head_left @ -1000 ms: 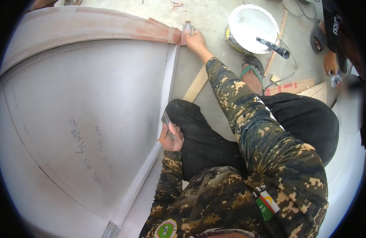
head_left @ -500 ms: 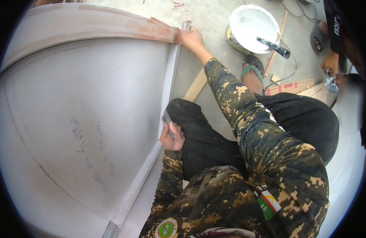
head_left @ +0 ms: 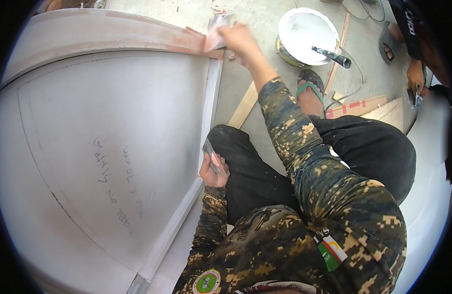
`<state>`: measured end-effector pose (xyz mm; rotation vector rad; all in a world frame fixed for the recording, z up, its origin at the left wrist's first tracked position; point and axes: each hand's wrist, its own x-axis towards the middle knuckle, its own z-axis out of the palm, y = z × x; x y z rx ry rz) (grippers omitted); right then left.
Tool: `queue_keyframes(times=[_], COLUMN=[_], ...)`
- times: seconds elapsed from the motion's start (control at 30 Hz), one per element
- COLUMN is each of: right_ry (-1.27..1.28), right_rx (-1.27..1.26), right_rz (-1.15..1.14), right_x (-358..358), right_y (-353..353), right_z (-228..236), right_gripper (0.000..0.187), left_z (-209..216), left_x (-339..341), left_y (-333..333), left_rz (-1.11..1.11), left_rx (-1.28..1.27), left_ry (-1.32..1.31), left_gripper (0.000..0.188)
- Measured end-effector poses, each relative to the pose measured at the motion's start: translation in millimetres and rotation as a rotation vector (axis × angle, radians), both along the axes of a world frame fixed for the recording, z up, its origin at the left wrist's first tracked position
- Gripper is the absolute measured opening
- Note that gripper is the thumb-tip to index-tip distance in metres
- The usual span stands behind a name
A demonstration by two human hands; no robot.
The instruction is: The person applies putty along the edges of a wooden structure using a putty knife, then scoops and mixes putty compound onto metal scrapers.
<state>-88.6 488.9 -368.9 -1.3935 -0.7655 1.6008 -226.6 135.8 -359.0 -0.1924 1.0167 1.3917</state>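
Note:
My right hand is closed on a putty knife, whose wide blade, smeared by motion, bears pinkish filler. The blade lies on or just over the right end of a curved rim with reddish-pink filler patches. Lower down, my left hand grips a flat metal scraper with pink filler on it, held beside my knee. Left of both hands stands a large white panel with a straight raised edge and pen marks on its face.
A white-rimmed bucket stands on the concrete floor, with a dark-handled tool across its rim. Wood strips, a cardboard piece and a cable lie about. At the far right another person's hand holds a small tool.
My right hand has risen slightly, and its putty knife has turned and swung left over the rim's end, showing its pink-smeared blade. The left hand keeps its scraper almost in place.

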Motion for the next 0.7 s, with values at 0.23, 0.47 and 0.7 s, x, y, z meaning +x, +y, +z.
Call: queue_keyframes(times=[0.23, 0.47, 0.7], right_ry=[-0.391, -0.569, -0.535], right_rx=[0.093, 0.111, 0.131], right_rz=[0.04, 0.191, 0.036], right_x=[24.0, -8.6, -41.6], right_y=[-4.9, -26.3, -34.2], right_z=[-39.4, -63.6, -49.0], right_gripper=[0.047, 0.038, 0.044], left_z=[-1.2, 0.0, -1.8], left_x=[1.3, 5.8, -2.4], left_y=[0.0, 3.6, 7.8], left_rz=[-0.066, -0.036, -0.048], left_rx=[0.117, 0.096, 0.067], left_ry=[-0.061, -0.051, -0.029], left_gripper=[0.028, 0.027, 0.026])
